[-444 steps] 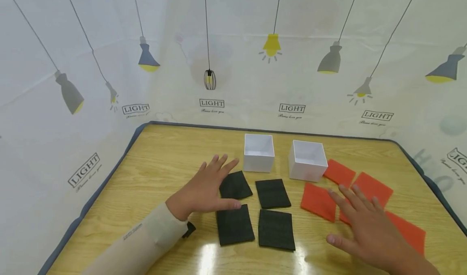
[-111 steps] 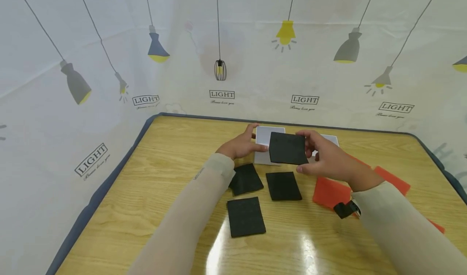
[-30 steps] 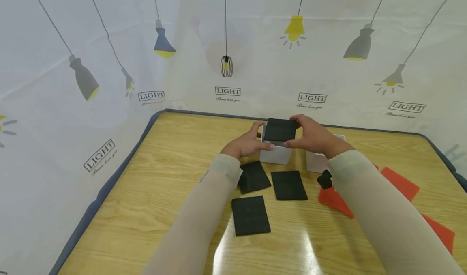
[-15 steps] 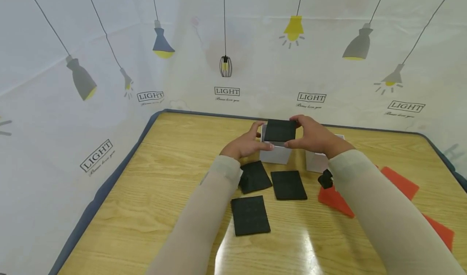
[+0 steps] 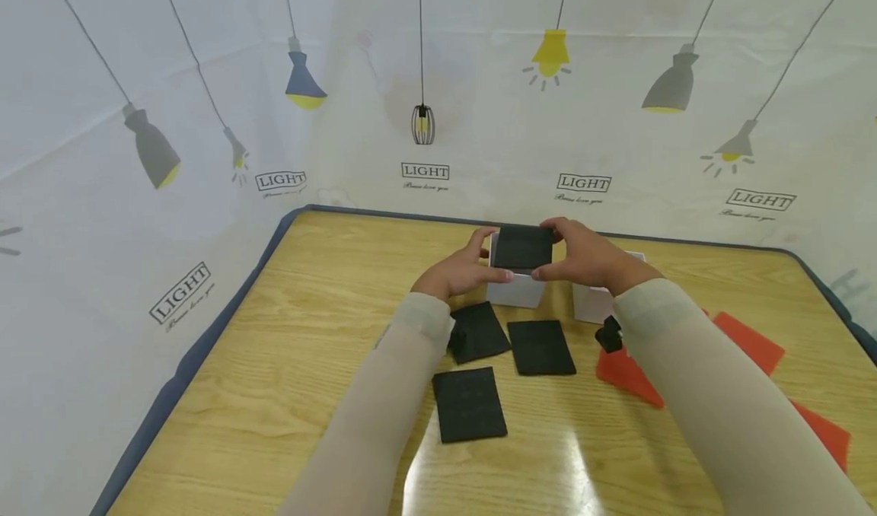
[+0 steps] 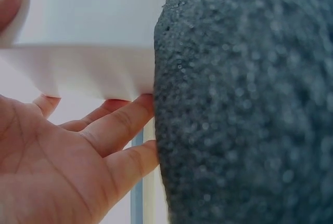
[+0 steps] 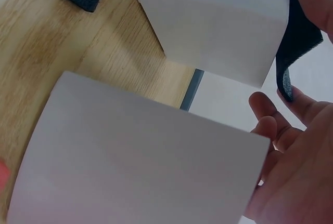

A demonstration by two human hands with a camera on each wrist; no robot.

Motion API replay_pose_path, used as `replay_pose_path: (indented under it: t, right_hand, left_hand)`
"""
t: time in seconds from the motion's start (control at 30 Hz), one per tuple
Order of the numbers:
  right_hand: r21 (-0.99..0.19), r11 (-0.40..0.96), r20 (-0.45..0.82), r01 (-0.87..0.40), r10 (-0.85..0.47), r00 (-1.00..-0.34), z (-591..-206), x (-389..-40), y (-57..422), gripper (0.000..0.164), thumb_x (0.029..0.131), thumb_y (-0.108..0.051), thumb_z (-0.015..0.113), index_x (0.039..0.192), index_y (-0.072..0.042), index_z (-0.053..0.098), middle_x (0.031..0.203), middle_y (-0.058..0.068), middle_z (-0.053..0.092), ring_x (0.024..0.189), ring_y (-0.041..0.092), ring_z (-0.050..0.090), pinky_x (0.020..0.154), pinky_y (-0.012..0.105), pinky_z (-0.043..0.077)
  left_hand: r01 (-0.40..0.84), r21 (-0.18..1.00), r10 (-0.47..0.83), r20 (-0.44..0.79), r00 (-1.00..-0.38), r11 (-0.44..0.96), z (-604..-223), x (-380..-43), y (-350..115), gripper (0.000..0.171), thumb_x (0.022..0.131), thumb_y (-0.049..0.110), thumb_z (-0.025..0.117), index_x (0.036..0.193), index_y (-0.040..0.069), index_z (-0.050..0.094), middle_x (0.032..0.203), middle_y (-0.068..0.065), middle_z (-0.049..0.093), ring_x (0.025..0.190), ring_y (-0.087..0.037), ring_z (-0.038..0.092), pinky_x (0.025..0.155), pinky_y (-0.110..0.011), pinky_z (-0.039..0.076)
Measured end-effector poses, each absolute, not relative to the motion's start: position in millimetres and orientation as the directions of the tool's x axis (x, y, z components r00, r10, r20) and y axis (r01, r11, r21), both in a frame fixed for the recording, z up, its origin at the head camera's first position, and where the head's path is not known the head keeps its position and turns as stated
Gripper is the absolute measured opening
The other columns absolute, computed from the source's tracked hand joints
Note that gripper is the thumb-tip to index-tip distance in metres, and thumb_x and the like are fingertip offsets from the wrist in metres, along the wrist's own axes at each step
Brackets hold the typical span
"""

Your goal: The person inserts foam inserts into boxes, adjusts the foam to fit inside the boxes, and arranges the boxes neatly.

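In the head view my left hand [image 5: 452, 272] grips the left side of a white open-topped box [image 5: 515, 291], thumb in front and fingers behind. My right hand [image 5: 592, 253] pinches a black square of textured cloth [image 5: 523, 247] by its right edge, over the box's opening and covering most of it. The right wrist view shows this black cloth [image 7: 299, 37] bent downward beside the box wall [image 7: 213, 31]. Three more black squares lie in front of the box: a left one [image 5: 479, 332], a right one [image 5: 543, 347] and a near one [image 5: 470, 404].
A second white box [image 5: 592, 304] stands to the right, partly behind my right wrist. Orange-red squares [image 5: 749, 345] lie on the wooden table [image 5: 288, 364] at the right, some hidden by my sleeve. A printed curtain [image 5: 493, 120] encloses the table's far side.
Since the earliest frame, my right hand has picked up the near right black square and brought it over the left box, which my left hand has gripped. In the last second it barely lowers.
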State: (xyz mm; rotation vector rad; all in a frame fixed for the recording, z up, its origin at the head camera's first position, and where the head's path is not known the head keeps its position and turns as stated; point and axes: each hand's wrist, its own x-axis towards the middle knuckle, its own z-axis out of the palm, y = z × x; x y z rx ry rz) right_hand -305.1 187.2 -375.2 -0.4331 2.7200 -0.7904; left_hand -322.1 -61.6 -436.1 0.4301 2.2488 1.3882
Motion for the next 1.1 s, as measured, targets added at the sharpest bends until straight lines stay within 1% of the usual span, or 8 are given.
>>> replay_pose_path:
  t: [0.13, 0.3, 0.57, 0.77, 0.93, 1.1]
  right_hand:
    - [-0.553, 0.81, -0.204, -0.198, -0.362, -0.91, -374.6, -307.3, 185.2, 0.096, 0.089, -0.036, 0.083, 0.161, -0.004, 0.03, 0.156, 0.026, 0.042, 0.139, 0.045, 0.045, 0.118, 0.065, 0.036]
    - [-0.546, 0.817, -0.233, -0.183, -0.358, -0.904, -374.1, -309.2, 183.5, 0.097, 0.088, -0.036, 0.084, 0.162, -0.007, 0.029, 0.157, 0.026, 0.04, 0.14, 0.045, 0.043, 0.118, 0.067, 0.034]
    - [-0.525, 0.827, -0.257, -0.199, -0.378, -0.889, -372.3, -311.2, 182.1, 0.102, 0.087, -0.04, 0.086, 0.164, -0.008, 0.028, 0.158, 0.029, 0.038, 0.143, 0.048, 0.041, 0.117, 0.069, 0.035]
    - [-0.518, 0.829, -0.271, -0.212, -0.394, -0.878, -369.5, -310.6, 180.3, 0.102, 0.087, -0.041, 0.087, 0.164, -0.01, 0.028, 0.159, 0.03, 0.036, 0.145, 0.05, 0.039, 0.116, 0.069, 0.035]
    - [-0.5, 0.837, -0.274, -0.22, -0.394, -0.877, -367.6, -310.9, 177.9, 0.101, 0.087, -0.041, 0.087, 0.164, -0.01, 0.029, 0.158, 0.03, 0.036, 0.143, 0.049, 0.041, 0.115, 0.068, 0.037]
    - [-0.485, 0.849, -0.284, -0.21, -0.38, -0.88, -367.4, -311.4, 176.2, 0.104, 0.086, -0.043, 0.087, 0.164, -0.009, 0.028, 0.159, 0.03, 0.036, 0.143, 0.049, 0.041, 0.116, 0.068, 0.037]
  left_hand:
    - [0.018, 0.893, 0.488, -0.229, -0.842, 0.45, -436.5, -323.1, -61.3, 0.102, 0.093, 0.042, 0.08, 0.167, 0.037, 0.009, 0.166, -0.019, 0.032, 0.148, -0.039, 0.043, 0.12, -0.055, 0.037]
    - [0.014, 0.897, 0.49, -0.229, -0.841, 0.442, -437.7, -323.9, -61.0, 0.103, 0.093, 0.041, 0.08, 0.167, 0.037, 0.009, 0.167, -0.02, 0.03, 0.151, -0.039, 0.039, 0.121, -0.055, 0.035]
    - [0.002, 0.903, 0.496, -0.234, -0.836, 0.429, -435.9, -322.3, -62.5, 0.104, 0.094, 0.041, 0.079, 0.169, 0.035, 0.006, 0.167, -0.02, 0.029, 0.149, -0.038, 0.043, 0.119, -0.055, 0.039]
    - [0.003, 0.9, 0.499, -0.239, -0.833, 0.436, -434.0, -320.8, -62.9, 0.105, 0.094, 0.042, 0.078, 0.169, 0.034, 0.006, 0.167, -0.019, 0.031, 0.15, -0.038, 0.042, 0.118, -0.055, 0.04]
    - [-0.002, 0.9, 0.498, -0.243, -0.832, 0.435, -433.9, -320.9, -63.1, 0.105, 0.094, 0.042, 0.079, 0.169, 0.035, 0.005, 0.167, -0.018, 0.031, 0.151, -0.037, 0.042, 0.118, -0.056, 0.04]
    - [-0.01, 0.906, 0.499, -0.241, -0.833, 0.422, -433.1, -320.1, -64.0, 0.104, 0.094, 0.04, 0.079, 0.169, 0.035, 0.006, 0.167, -0.019, 0.031, 0.15, -0.037, 0.042, 0.118, -0.055, 0.04]
